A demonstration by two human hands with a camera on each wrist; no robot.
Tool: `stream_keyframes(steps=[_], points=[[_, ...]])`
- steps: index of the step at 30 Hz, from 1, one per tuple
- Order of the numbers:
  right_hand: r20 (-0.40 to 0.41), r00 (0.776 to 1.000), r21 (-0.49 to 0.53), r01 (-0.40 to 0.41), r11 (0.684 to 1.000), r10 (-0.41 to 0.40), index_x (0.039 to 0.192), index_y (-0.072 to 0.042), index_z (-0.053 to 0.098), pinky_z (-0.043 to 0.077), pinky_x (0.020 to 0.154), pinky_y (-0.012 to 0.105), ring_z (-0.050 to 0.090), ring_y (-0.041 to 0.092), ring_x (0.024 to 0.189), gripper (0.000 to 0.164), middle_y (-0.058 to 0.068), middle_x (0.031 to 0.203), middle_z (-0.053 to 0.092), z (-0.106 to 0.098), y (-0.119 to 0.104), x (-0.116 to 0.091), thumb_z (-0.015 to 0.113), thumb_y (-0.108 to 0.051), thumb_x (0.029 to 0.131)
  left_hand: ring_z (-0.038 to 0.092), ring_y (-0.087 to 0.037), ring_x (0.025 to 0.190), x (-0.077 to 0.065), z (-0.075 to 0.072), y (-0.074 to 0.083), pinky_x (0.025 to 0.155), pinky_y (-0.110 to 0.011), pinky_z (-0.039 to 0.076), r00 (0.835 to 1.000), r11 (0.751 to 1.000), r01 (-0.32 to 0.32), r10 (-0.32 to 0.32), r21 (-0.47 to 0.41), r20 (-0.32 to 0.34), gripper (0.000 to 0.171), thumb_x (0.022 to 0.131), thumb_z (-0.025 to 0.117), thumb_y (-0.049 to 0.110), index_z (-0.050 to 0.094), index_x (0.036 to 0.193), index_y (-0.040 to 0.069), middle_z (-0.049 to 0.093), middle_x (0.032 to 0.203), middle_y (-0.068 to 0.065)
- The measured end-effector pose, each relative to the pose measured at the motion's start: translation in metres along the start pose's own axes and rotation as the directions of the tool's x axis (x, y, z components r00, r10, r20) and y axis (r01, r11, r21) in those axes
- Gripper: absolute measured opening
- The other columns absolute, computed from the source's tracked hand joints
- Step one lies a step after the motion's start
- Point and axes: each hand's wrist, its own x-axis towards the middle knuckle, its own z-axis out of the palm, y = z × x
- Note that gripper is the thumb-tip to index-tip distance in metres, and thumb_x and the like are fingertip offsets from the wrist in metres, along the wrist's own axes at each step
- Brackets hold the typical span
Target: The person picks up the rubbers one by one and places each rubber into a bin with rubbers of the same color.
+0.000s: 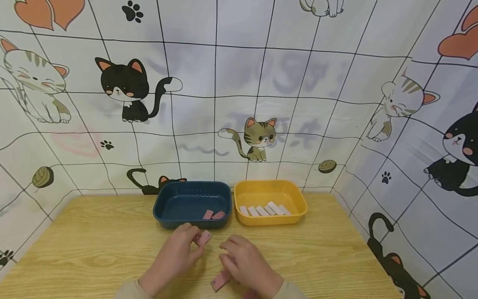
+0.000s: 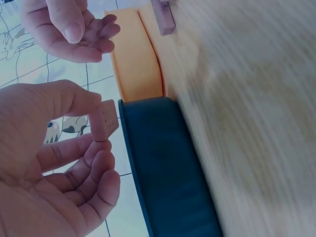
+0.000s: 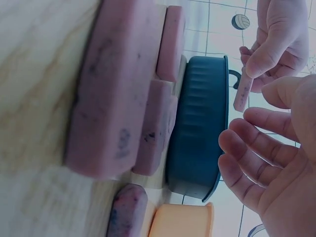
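Note:
My left hand (image 1: pixel 177 249) pinches a small pink rectangular block (image 1: pixel 203 238) between thumb and fingers, just in front of the dark blue tub (image 1: pixel 168 218). In the left wrist view this block (image 2: pixel 104 120) has small dark marks on its face. My right hand (image 1: pixel 244 263) is beside it with loosely bent fingers, and the right wrist view shows nothing in its grasp. Below the right hand a pink block (image 1: pixel 221 280) lies on the table, partly covered by that hand. Several more pink blocks (image 3: pixel 111 94) lie on the table in the right wrist view, some with dark smudges.
Two pink blocks (image 1: pixel 218 215) lie in the right part of the blue tub. Close to its right stands a yellow tub (image 1: pixel 270 220) with several white blocks (image 1: pixel 262 211) inside. Both tubs stand at the back of the wooden table (image 1: pixel 93 245), before a cat-patterned cloth (image 1: pixel 194 116).

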Motion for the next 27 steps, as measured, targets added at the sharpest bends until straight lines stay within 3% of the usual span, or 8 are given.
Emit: stream_keyframes(steps=[17, 27], points=[[-0.007, 0.999, 0.001, -0.035, 0.999, 0.035, 0.111, -0.007, 0.075, 0.057, 0.082, 0.025, 0.063, 0.008, 0.092, 0.018, 0.000, 0.103, 0.069, -0.005, 0.005, 0.009, 0.066, -0.017, 0.099, 0.046, -0.010, 0.070, 0.027, -0.001, -0.014, 0.064, -0.028, 0.046, 0.998, 0.999, -0.009, 0.011, 0.036, -0.061, 0.017, 0.074, 0.084, 0.004, 0.069, 0.081, 0.009, 0.055, 0.074, 0.003], [-0.022, 0.999, 0.001, -0.031, 1.000, 0.031, 0.110, -0.006, 0.075, 0.055, 0.079, 0.023, 0.062, 0.008, 0.090, 0.016, 0.002, 0.103, 0.068, -0.007, 0.007, 0.012, 0.067, -0.014, 0.099, 0.046, -0.013, 0.072, 0.039, -0.003, -0.024, 0.064, -0.029, 0.046, 0.999, 0.999, 0.042, -0.042, 0.026, -0.012, 0.013, 0.079, 0.082, 0.006, 0.070, 0.084, 0.007, 0.055, 0.077, 0.001]])
